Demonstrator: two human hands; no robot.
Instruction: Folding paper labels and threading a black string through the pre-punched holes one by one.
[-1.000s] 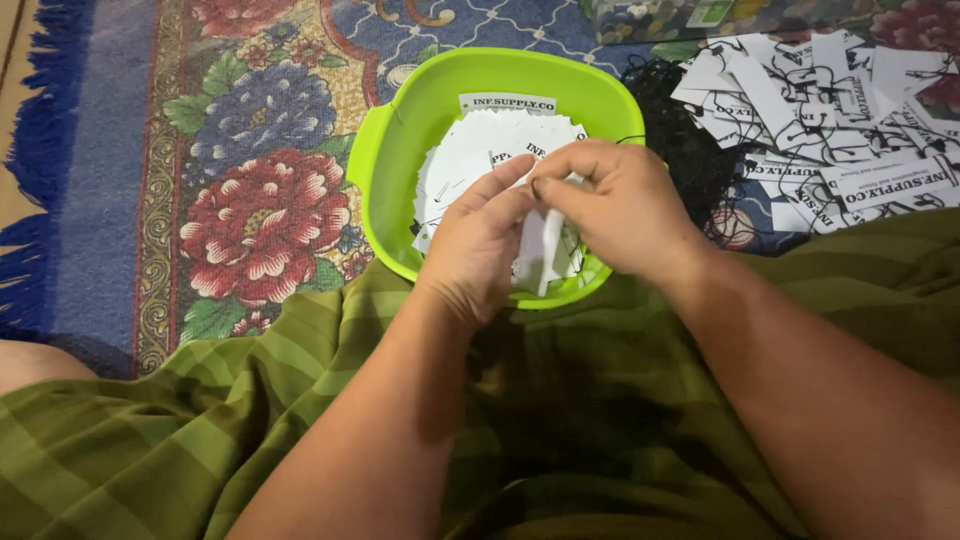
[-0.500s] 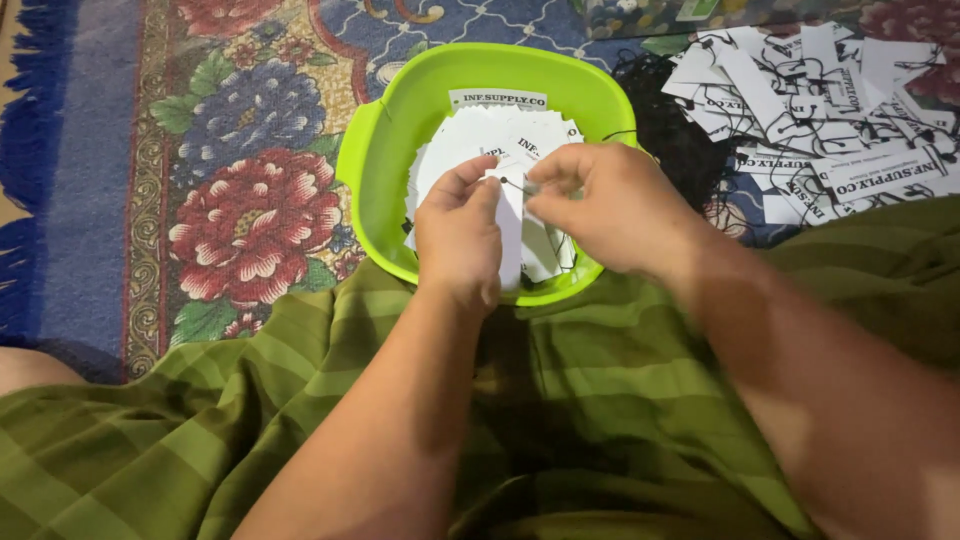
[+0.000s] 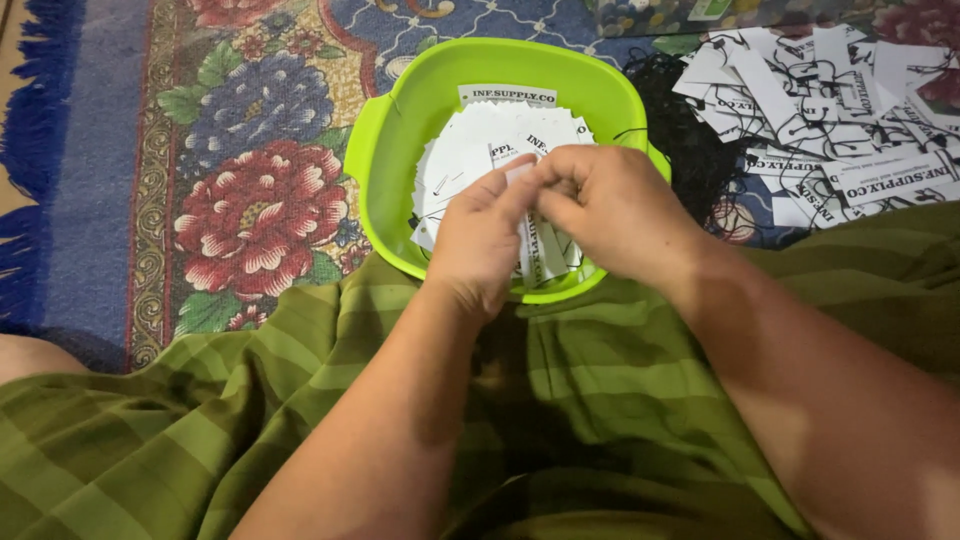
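Head view: both hands' fingers (image 3: 525, 185) pinch a paper tag (image 3: 545, 255).

Floor's covered by a patterned rug (image 3: 250, 150) with big flowers, a red one around 9 o'clock and a bluish one up at 10. Blue fringe (image 3: 25, 240) runs down the far left edge, with a strip of bare tan floor (image 3: 8, 90) past it. Lighting's dim and warm.

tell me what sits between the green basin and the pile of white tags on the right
A tangle of black strings lies on the rug between the green basin and the tag pile, in the head view.
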